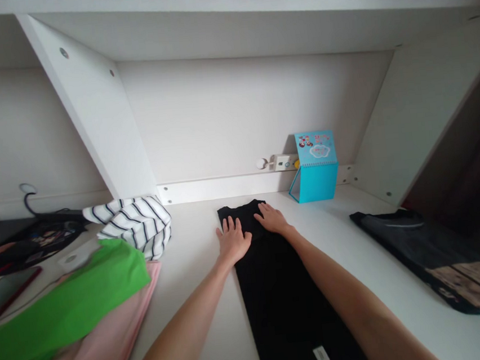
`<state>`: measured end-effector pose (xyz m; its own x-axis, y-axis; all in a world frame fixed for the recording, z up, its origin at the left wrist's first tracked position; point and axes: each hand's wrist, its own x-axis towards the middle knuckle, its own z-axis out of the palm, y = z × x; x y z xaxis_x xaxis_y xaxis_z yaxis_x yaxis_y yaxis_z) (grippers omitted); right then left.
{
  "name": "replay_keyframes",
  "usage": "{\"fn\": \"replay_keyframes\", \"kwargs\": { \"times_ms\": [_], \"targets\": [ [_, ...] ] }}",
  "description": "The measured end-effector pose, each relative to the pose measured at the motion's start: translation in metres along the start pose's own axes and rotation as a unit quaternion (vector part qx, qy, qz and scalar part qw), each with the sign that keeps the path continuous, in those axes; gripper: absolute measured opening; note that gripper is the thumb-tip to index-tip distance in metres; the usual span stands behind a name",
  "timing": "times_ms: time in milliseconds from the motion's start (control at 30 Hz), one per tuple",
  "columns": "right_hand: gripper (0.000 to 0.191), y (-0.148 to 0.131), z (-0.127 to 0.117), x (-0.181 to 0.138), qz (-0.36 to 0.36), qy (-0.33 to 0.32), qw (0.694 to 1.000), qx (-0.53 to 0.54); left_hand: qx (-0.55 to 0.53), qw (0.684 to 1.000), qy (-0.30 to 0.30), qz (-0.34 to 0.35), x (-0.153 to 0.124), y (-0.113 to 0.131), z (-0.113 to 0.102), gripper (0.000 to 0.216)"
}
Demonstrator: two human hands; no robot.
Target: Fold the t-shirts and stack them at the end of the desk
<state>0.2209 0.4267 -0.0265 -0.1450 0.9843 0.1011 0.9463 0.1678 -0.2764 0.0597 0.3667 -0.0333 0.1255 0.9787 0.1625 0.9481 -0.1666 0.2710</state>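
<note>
A black garment (pixel 280 289), folded into a long narrow strip, lies flat on the white desk (pixel 198 235) with its far end toward the back wall. A small white label (pixel 321 355) shows on its near part. My left hand (pixel 234 243) rests palm down on the cloth's left edge near the far end, fingers spread. On the right edge, slightly farther back, my right hand (pixel 271 219) lies flat with its fingers stretched out. Neither hand grips anything. My right forearm covers part of the garment's right side.
Left are a striped cloth (pixel 142 223), a green cloth (pixel 78 309) over a pink one (pixel 107 351), and a dark hanger (pixel 34 208). A blue desk calendar (pixel 318 172) stands by a power strip (pixel 284 162). Right lies a folded dark garment (pixel 425 247). A shelf (pixel 251 29) hangs above.
</note>
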Motion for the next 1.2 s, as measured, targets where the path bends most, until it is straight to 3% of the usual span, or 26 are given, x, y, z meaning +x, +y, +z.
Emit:
{"fn": "replay_keyframes", "kwargs": {
  "times_ms": [100, 200, 333, 433, 667, 733, 833, 967, 1100, 1200],
  "targets": [
    [0.068, 0.004, 0.006, 0.004, 0.040, -0.003, 0.999, 0.003, 0.003, 1.000, 0.003, -0.024, 0.000, 0.001, 0.001, 0.068],
    [0.069, 0.005, 0.001, 0.002, 0.052, -0.001, 0.999, 0.006, -0.001, 0.999, -0.007, -0.033, 0.002, 0.000, 0.001, 0.071],
    [0.066, 0.007, -0.012, -0.031, 0.000, -0.016, 1.000, 0.002, -0.001, 1.000, -0.018, -0.021, 0.004, -0.002, 0.002, 0.071],
    [0.070, 0.013, -0.023, -0.095, -0.065, -0.059, 0.996, -0.002, 0.004, 1.000, -0.015, -0.019, 0.005, -0.002, 0.002, 0.070],
    [0.069, 0.025, -0.050, -0.293, -0.168, -0.105, 0.980, 0.007, 0.010, 1.000, -0.013, 0.001, 0.007, -0.003, 0.004, 0.063],
    [0.075, 0.027, -0.056, -0.328, -0.191, -0.107, 0.976, 0.009, 0.020, 1.000, -0.007, 0.007, 0.007, 0.000, 0.002, 0.063],
    [0.088, 0.033, -0.056, -0.351, -0.227, -0.113, 0.967, -0.002, 0.037, 0.999, -0.007, 0.019, -0.002, 0.011, -0.010, 0.064],
    [0.092, 0.043, -0.043, -0.353, -0.224, -0.078, 0.970, -0.045, -0.001, 0.993, -0.080, 0.091, -0.058, 0.031, -0.045, 0.074],
    [0.087, 0.046, -0.030, -0.350, -0.231, -0.039, 0.969, -0.077, -0.048, 0.956, -0.185, 0.220, -0.165, 0.036, -0.077, 0.080],
    [0.084, 0.047, -0.024, -0.351, -0.248, -0.018, 0.964, -0.091, -0.027, 0.934, -0.196, 0.297, -0.237, 0.027, -0.076, 0.090]
  ]
}}
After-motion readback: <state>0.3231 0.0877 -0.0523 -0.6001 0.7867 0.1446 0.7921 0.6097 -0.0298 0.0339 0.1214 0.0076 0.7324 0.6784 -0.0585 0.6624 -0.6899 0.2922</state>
